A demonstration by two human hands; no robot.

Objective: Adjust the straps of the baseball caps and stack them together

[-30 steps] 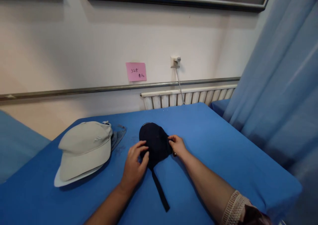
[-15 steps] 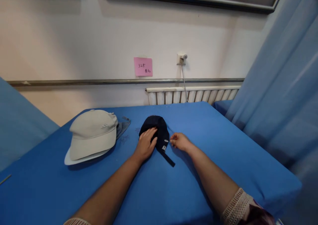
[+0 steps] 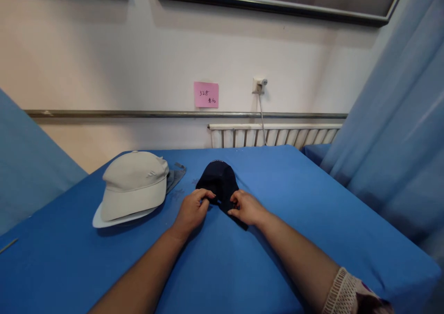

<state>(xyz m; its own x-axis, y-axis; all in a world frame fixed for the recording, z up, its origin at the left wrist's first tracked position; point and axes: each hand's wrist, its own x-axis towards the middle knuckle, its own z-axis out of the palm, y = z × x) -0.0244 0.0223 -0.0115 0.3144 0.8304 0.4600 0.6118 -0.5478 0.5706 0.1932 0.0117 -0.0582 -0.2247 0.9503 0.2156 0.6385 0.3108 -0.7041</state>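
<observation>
A black cap point(image 3: 219, 174) lies on the blue-covered table in front of me, its opening facing me. My left hand point(image 3: 194, 208) pinches the near left edge of the cap between thumb and fingers. On the other side, my right hand point(image 3: 247, 207) is closed on the cap's near right edge, where a loose black strap point(image 3: 243, 225) sticks out below the fingers. The exact grip points are partly covered by my fingers. Off to the left rests a stack of caps, with a beige cap point(image 3: 133, 184) on top of a pale one point(image 3: 99, 219).
A grey strap end point(image 3: 177, 177) pokes out behind the stacked caps. Blue curtains point(image 3: 391, 120) hang at both sides. A radiator point(image 3: 274, 136), a pink note point(image 3: 206, 95) and a plugged socket point(image 3: 258, 86) are at the wall. A thin stick point(image 3: 9, 245) lies far left.
My left hand has come off the inside of the cap to its near left edge. My right hand has moved in from beside the cap onto its right edge. The view has shifted slightly.
</observation>
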